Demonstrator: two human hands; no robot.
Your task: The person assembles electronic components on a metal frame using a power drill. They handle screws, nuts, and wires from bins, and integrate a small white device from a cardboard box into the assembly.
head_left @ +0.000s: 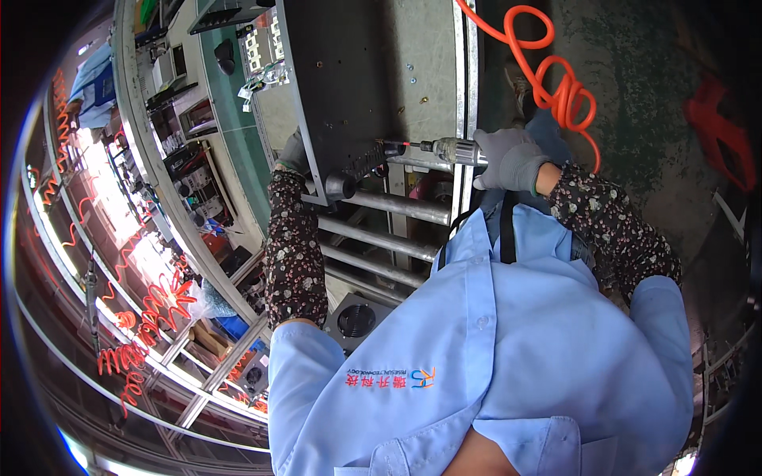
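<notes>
A dark metal case (341,87) with a flat, hole-dotted face lies in front of me, a round black foot (340,186) at its near corner. At its left edge, my left hand (293,153), in a grey glove, grips the case; its fingertips are partly hidden. My right hand (512,163), also gloved in grey, is closed around a power screwdriver (460,151). The tool points left, its bit tip at the right edge of the case near a row of slots. Several small screws (411,78) are scattered on the pale surface right of the case.
Metal rollers (397,208) run under and nearer than the case, bordered by a metal rail (466,95). An orange coiled hose (571,99) hangs at the right. A workbench with parts and a black mouse (225,57) stands left. A grey fan-bearing unit (356,320) sits lower down.
</notes>
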